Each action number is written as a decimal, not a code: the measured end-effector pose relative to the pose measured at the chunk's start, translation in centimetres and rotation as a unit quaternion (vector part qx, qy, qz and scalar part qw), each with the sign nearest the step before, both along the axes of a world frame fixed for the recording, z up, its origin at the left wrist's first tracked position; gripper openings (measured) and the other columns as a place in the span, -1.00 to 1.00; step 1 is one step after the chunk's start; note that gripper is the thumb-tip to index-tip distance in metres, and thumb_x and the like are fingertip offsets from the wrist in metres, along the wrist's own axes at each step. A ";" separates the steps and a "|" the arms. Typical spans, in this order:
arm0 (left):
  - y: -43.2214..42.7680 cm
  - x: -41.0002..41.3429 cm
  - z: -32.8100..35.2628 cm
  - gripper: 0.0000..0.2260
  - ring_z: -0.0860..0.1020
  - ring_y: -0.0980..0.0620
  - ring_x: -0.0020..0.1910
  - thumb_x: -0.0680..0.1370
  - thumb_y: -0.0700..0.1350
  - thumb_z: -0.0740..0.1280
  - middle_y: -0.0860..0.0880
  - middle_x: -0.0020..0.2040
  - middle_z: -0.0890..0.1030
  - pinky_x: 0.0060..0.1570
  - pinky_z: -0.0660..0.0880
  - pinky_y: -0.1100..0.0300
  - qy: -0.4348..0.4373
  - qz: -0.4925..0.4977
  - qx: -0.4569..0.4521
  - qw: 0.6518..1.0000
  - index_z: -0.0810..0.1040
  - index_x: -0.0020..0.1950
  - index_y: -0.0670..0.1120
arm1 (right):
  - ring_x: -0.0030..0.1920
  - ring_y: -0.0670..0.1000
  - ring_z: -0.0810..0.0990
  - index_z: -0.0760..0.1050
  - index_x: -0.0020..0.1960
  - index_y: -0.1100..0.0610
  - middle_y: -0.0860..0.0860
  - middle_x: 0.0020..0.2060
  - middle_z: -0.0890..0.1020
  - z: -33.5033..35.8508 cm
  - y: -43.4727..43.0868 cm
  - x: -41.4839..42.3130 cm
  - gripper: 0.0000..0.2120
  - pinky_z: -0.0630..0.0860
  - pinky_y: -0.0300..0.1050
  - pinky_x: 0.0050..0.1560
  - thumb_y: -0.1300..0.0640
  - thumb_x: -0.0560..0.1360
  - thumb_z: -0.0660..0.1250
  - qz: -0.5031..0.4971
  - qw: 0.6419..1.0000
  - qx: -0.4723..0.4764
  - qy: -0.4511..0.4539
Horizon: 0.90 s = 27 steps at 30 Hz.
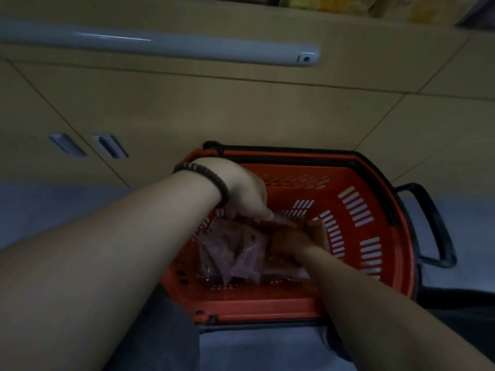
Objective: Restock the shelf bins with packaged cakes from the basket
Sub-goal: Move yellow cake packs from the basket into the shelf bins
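A red plastic basket (356,210) with black handles stands on the floor below me. Several pink-wrapped packaged cakes (235,250) lie in its bottom. Both my hands are down inside the basket. My left hand (246,194), a dark bead bracelet on its wrist, curls its fingers over the top of the cake packets. My right hand (289,242) closes on packets at the right side of the pile, next to an orange-brown packet (316,231). The light is dim and the fingertips are partly hidden among the wrappers.
A beige cabinet front (241,108) with recessed handles (109,145) rises just behind the basket. A white rail (160,46) runs across above it. Shelf goods show faintly at the top edge (348,4). My knees frame the basket's near side.
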<state>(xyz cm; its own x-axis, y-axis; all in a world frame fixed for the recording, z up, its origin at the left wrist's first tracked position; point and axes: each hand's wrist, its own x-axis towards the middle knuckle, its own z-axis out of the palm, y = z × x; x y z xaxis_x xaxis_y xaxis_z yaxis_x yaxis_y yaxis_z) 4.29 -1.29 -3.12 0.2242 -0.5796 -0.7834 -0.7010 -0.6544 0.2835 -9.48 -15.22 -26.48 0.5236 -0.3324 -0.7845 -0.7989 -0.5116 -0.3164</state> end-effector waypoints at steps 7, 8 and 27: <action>0.5 0.2 0.7 -0.59 0.70 -0.12 0.16 0.70 0.20 0.27 -0.03 0.22 0.65 -0.01 0.69 0.02 0.013 0.019 0.007 1.000 0.66 0.33 -0.06 | 0.25 0.24 0.64 0.56 0.31 0.19 0.16 0.19 0.66 8.6 -2.8 -0.2 -0.48 0.67 0.16 0.11 0.27 0.37 0.59 -0.013 0.988 0.106 0.110; 0.6 0.2 0.8 -0.57 0.69 -0.12 0.17 0.69 0.20 0.27 -0.04 0.26 0.63 0.09 0.69 -0.06 0.014 0.018 0.015 1.000 0.65 0.36 -0.07 | 0.22 0.31 0.66 0.60 0.28 0.28 0.24 0.18 0.68 9.8 -3.5 -0.2 -0.42 0.64 0.30 0.16 0.23 0.28 0.63 0.014 0.984 0.096 0.146; 1.9 1.9 1.1 -0.56 0.45 -0.02 -0.37 0.52 0.24 0.51 -0.02 -0.34 0.46 -0.34 0.41 0.11 -0.141 0.116 -0.098 0.978 0.44 -0.21 -0.07 | -0.08 0.17 0.65 0.59 0.30 0.16 0.24 0.04 0.71 16.4 -3.3 3.3 -0.40 0.57 0.01 -0.04 -0.30 0.69 0.08 -0.116 0.944 0.276 -0.140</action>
